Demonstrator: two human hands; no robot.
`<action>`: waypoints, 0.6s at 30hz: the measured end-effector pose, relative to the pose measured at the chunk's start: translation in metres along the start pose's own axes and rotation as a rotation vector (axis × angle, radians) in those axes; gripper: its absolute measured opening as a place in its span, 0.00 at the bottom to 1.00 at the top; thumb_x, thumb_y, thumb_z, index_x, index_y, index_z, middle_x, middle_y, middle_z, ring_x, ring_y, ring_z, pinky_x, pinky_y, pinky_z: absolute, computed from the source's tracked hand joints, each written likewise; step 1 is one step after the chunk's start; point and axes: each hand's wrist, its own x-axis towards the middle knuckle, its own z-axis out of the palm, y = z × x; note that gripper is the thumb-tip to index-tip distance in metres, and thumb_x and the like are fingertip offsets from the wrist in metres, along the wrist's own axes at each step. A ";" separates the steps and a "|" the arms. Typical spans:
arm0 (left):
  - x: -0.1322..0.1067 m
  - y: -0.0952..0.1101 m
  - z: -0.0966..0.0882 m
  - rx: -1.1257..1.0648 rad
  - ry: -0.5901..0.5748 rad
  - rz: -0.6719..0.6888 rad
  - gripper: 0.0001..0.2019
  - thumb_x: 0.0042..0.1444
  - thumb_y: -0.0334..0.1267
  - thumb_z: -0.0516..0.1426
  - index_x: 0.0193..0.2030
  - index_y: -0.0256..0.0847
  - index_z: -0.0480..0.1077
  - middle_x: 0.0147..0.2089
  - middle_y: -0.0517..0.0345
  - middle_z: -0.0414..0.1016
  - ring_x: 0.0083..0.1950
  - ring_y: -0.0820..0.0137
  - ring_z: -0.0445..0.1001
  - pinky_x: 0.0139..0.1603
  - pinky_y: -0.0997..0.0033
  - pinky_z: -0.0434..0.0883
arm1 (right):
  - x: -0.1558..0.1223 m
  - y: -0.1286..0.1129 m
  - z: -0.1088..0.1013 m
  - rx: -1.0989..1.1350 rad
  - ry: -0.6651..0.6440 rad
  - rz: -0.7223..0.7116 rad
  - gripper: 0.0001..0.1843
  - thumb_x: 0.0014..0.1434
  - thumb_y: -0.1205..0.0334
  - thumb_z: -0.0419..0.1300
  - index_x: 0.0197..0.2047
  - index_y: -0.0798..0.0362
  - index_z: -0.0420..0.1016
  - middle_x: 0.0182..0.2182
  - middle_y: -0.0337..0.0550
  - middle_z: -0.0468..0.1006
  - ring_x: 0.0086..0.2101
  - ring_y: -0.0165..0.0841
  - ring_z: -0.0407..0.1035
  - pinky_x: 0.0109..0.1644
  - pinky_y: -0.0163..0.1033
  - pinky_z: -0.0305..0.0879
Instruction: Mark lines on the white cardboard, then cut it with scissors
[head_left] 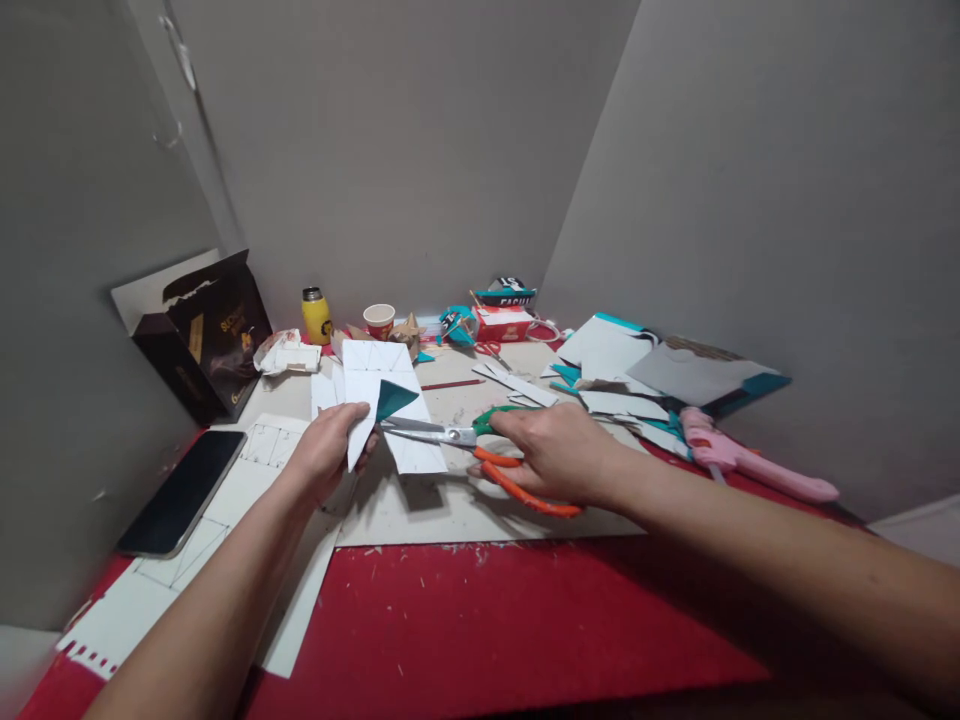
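Note:
My left hand (334, 445) grips a sheet of white card (379, 358) by its left side, its fingers closed on the edge. A teal-backed flap (395, 399) stands up from the card, folded or partly cut away; I cannot tell which. In my right hand (559, 450) is a pair of scissors (461, 436) with one green and one orange handle. Their blades point left and reach the card beside the teal flap, a little right of my left fingers. Some pencil lines show near the card's top.
A phone (184, 495) lies on a marked paper sheet (161, 590) at left. Behind stand a dark box (214, 345), a yellow bottle (316, 318) and a paper cup (379, 320). Card scraps (622, 402) and a pink glue gun (757, 465) lie at right. A pencil (452, 385) rests mid-table.

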 end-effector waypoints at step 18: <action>-0.012 0.012 0.008 -0.031 -0.046 -0.001 0.11 0.51 0.38 0.55 0.19 0.40 0.63 0.16 0.60 0.62 0.15 0.77 0.55 0.15 0.74 0.52 | -0.002 0.006 0.001 -0.039 0.042 -0.106 0.24 0.61 0.41 0.54 0.33 0.55 0.72 0.23 0.46 0.77 0.22 0.35 0.69 0.27 0.36 0.40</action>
